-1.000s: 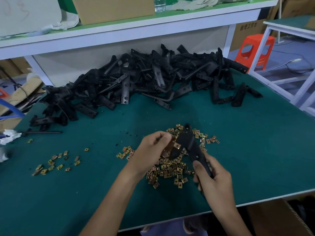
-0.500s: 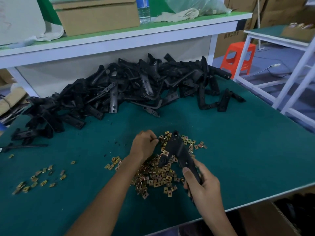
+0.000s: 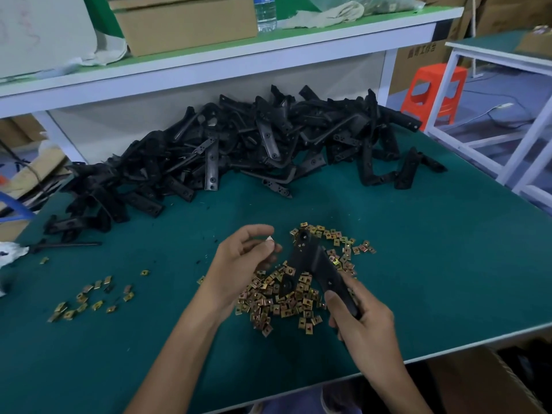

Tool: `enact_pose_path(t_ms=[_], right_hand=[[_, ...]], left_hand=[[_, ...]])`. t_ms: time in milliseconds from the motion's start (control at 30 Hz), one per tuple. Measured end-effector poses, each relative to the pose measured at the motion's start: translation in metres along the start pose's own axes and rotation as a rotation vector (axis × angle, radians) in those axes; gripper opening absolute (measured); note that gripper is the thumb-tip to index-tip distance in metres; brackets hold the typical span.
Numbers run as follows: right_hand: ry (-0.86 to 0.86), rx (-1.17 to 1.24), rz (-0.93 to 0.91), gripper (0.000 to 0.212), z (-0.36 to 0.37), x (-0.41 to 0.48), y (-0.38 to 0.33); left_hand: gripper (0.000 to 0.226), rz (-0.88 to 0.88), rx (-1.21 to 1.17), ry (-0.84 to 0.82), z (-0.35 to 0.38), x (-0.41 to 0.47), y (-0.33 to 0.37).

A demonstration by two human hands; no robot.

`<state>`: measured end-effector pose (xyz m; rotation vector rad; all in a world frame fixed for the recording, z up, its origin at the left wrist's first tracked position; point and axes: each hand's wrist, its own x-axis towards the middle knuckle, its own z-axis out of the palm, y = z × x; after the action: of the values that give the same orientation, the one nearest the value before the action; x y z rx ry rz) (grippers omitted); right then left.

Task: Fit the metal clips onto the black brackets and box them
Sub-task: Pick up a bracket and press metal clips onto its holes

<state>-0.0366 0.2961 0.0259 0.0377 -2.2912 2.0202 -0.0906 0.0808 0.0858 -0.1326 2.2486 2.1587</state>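
Green workbench [image 3: 418, 264] on the assembly line: clip fitting in hand, boxing not yet begun.

Right hand [image 3: 363, 322] clamped round the near end of one black bracket [image 3: 310, 259], thumb laid along its face, far end tilted up and away over the pile of metal clips [image 3: 283, 297] directly beneath the grip. Left hand [image 3: 246, 258] just beside the bracket's far end, fingers curled, thumb against forefinger; impossible to tell whether pinching a clip or nothing. Likely next move: one clip slid onto the bracket's end, calling for square alignment and a firm push against the right hand's hold. Heap of unfitted brackets [image 3: 254, 147] well beyond both hands; loose clips [image 3: 89, 297] well apart, out past the left hand. Packing box not identifiable with any certainty.
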Motion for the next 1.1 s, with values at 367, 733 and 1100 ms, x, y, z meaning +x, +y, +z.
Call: enact_pose_path(t_ms=[367,733,1100], right_hand=[[-0.036,-0.066,-0.039,0.036,-0.002,-0.001,0.003],[-0.049,-0.13,-0.081,0.037,-0.002,0.001,0.006],[-0.102,-0.272,-0.066,0.041,-0.001,0.002,0.009]], left_hand=[[0.012,-0.05,-0.218,-0.023,0.016,-0.002,0.002],[0.018,-0.063,-0.135,-0.04,0.013,-0.006,0.003],[0.022,-0.068,0.101,-0.238,0.008,-0.001,0.018]])
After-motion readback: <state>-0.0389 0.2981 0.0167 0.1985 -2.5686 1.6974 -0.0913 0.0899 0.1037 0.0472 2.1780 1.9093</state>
